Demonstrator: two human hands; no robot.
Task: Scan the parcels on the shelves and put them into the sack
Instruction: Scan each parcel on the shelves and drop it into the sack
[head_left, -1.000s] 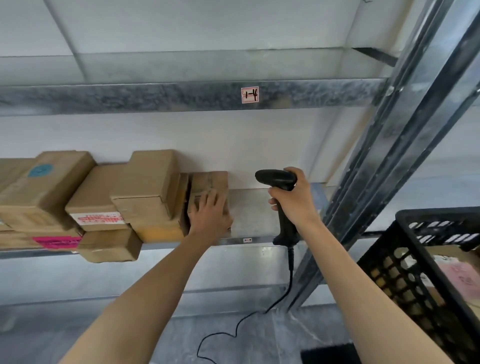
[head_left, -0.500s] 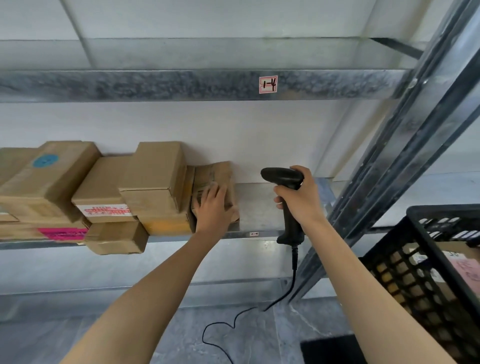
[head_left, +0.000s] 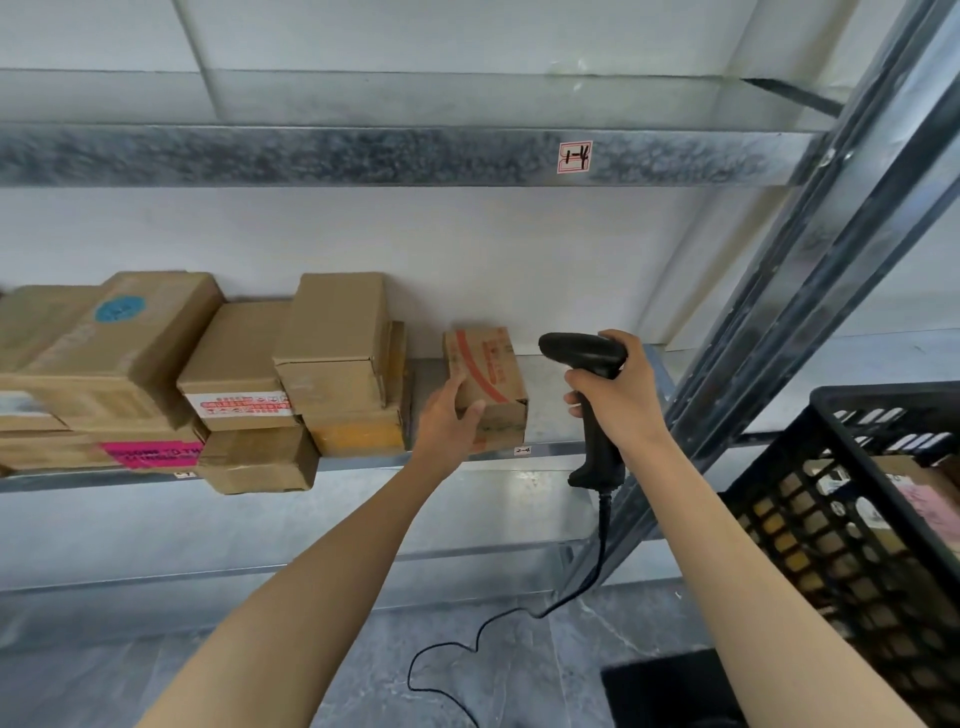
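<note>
Left hand: my left hand (head_left: 449, 421) grips the small parcel (head_left: 491, 371) at its lower left corner, thumb on the near face and fingers wrapped round the left side.
Right hand: my right hand (head_left: 621, 400) is clenched round the handle of the black barcode scanner (head_left: 584, 353). Its head points left toward the parcel, and its cable (head_left: 519, 618) trails down to the floor.
Parcel position: it sits at the front edge of the metal shelf (head_left: 550, 395), just above the "2-4" tag (head_left: 522, 450). I cannot tell whether its base is lifted off the shelf.
What changed: a second ago my palm lay flat on top of this parcel, which was jammed against the stack of boxes (head_left: 332, 343). I have since drawn it to the right. A clear gap now separates it from the stack, and its red-printed face is exposed.
Scanner gap: the scanner head is now just beside the parcel, nearer than it was.
Meaning for the task: I judge this parcel is singled out and ready for scanning, though I cannot make out a barcode on the faces that show.
Sack: not in view. Only a black plastic crate (head_left: 852, 467) holding packages stands to my right.
</note>
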